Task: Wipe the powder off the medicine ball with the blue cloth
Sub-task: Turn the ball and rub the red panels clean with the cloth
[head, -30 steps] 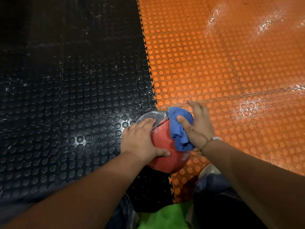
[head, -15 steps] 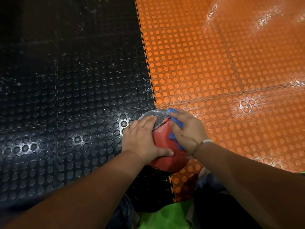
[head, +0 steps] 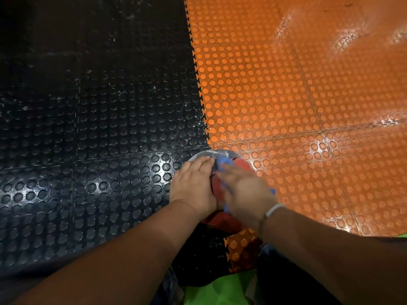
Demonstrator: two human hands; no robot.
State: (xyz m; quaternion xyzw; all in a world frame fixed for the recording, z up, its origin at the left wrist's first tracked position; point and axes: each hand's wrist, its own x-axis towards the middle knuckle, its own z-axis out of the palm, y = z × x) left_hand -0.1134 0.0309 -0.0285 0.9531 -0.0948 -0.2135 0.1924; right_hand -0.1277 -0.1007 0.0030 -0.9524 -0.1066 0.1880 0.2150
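Bare forearms (head: 132, 249), pale bracelet (head: 274, 209) on right wrist, blue jeans (head: 168, 285), green garment (head: 220, 291)

We see dim scene overall. Glare patches on orange mat (head: 343, 38) toward 1-2 o'clock; sheen on black mat (head: 158, 164) near centre. Right hand (head: 244, 192) motion-blurred. Edges bend; 10 o'clock corner dark.

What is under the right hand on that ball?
The blue cloth, pressed against the medicine ball. Only its edges peek out around the right hand; the rest, and the ball surface beneath, is covered.
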